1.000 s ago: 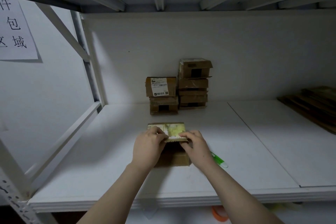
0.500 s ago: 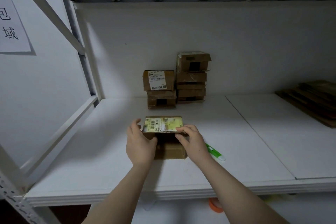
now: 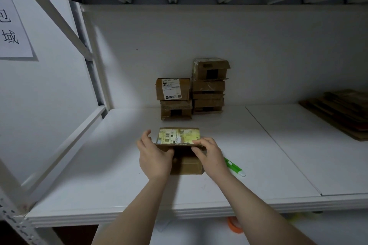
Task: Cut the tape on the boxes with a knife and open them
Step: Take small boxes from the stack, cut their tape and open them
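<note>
Below shelf (image 3: 119, 185) lip, noted orange roll (image 3: 233, 225), part hidden by right forearm. On shelf near front, found box (image 3: 187, 166) between both hands, labelled lid (image 3: 177, 137) lifted at front and tilted back. Found right hand (image 3: 211, 155) pinching lid's front edge at right corner, fingers on top, thumb beneath. Found left hand (image 3: 154, 155) loosely cupped at lid's left end, fingers spread and apart from it; cannot tell whether thumb touches. Judged tape on this box already cut, opening under way. Recommend lifting both corners evenly, folding lid fully back along rear edge, bracing body low against sliding, sparing label from tearing. Found green knife (image 3: 235, 167) lying just right of box, partly behind right wrist; cannot tell whether blade is out, so advise keeping wrist off it. Farther back, against wall, recorded two stacks (image 3: 208, 85) of boxes side by side. At far right, recorded flat cardboard (image 3: 338, 113); at far left, paper sign (image 3: 12, 32).
</note>
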